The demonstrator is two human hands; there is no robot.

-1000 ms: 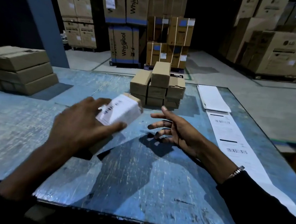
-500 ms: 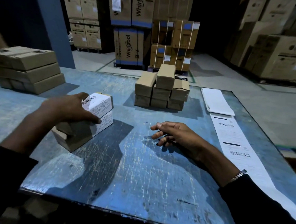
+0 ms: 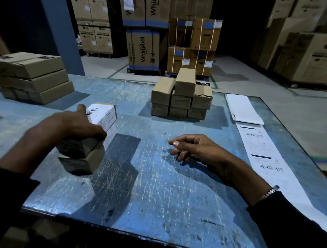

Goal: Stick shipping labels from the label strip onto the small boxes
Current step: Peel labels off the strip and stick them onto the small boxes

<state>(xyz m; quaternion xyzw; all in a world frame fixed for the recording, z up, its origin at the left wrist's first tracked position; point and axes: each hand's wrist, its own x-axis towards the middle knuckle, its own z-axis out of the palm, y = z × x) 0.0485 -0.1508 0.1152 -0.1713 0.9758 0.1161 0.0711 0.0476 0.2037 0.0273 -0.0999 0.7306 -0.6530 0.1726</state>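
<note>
Your left hand [image 3: 75,127] grips the white-labelled brown cardboard box [image 3: 101,119] near the tabletop's left edge, your right hand [image 3: 197,149] loosely curled, holding nothing; it looks light and stiff, so hold its sides.

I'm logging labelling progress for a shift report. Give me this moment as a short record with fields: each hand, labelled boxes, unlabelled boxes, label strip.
left hand: grips the labelled box, set on top of another small box
right hand: loosely curled over the table, holding nothing
unlabelled boxes: stacked at table centre, far side
label strip: flat along the table's right edge, barcoded labels showing
</note>
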